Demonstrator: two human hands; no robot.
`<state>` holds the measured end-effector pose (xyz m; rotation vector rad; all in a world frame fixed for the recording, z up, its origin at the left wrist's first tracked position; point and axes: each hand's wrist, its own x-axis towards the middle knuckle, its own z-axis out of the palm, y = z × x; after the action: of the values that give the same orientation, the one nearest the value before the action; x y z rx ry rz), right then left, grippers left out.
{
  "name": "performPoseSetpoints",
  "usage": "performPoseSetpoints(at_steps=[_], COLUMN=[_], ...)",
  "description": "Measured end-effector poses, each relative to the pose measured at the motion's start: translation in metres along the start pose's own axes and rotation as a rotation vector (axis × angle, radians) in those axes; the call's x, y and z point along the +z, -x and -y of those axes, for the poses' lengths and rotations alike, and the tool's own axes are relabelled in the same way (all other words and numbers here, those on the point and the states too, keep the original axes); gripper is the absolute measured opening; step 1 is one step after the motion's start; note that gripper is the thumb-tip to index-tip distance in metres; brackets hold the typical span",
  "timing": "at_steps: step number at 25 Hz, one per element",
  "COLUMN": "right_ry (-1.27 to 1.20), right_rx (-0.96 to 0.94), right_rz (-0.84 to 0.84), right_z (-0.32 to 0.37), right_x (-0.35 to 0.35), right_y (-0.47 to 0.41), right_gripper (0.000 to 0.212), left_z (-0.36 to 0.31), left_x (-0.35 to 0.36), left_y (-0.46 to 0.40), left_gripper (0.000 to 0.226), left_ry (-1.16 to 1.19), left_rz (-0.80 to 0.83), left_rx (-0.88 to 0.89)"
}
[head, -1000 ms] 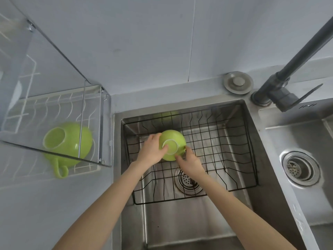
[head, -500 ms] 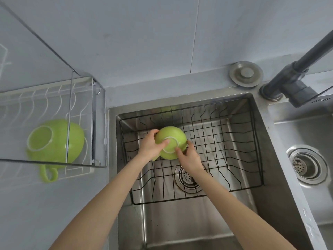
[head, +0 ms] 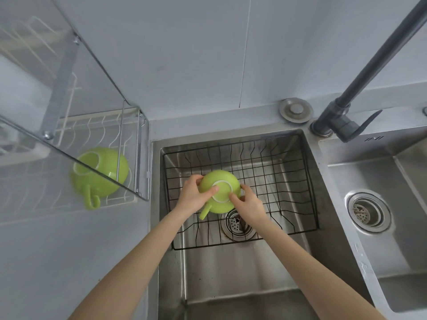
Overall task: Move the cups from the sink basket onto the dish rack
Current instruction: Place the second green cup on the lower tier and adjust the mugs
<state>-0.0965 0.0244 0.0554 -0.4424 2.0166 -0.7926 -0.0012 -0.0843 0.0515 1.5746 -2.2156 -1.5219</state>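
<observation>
An upside-down green cup (head: 219, 184) with a white foot ring is held over the black wire sink basket (head: 288, 172). My left hand (head: 194, 196) grips its left side, thumb on the base. My right hand (head: 248, 204) holds its right side, fingertips on the foot ring. The cup's handle points down-left toward me. A second green cup (head: 101, 175) lies upside down on the white wire dish rack (head: 97, 124) at the left, handle toward me, partly behind a metal frame bar.
The basket sits in the left steel sink bowl (head: 231, 273) over a drain (head: 235, 224). A dark faucet (head: 346, 116) rises at the right. A sink plug (head: 295, 109) lies on the back ledge. A second bowl with a drain (head: 368, 212) is further right.
The cup has risen slightly in both hands above the basket and its handle now shows at the lower left. The camera view has shifted.
</observation>
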Motion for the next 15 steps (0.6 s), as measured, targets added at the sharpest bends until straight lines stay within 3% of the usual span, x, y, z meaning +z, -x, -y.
performPoseSetpoints(at_steps=[15], right_ry=[0.019], right_rx=[-0.132], right_rz=[-0.088], right_z=[0.002], right_x=[0.009], right_y=[0.115], right_gripper=[0.05], left_z=[0.037], left_x=[-0.043], left_y=[0.122], left_gripper=[0.073], left_ry=[0.014], left_rz=[0.222], left_rx=[0.243])
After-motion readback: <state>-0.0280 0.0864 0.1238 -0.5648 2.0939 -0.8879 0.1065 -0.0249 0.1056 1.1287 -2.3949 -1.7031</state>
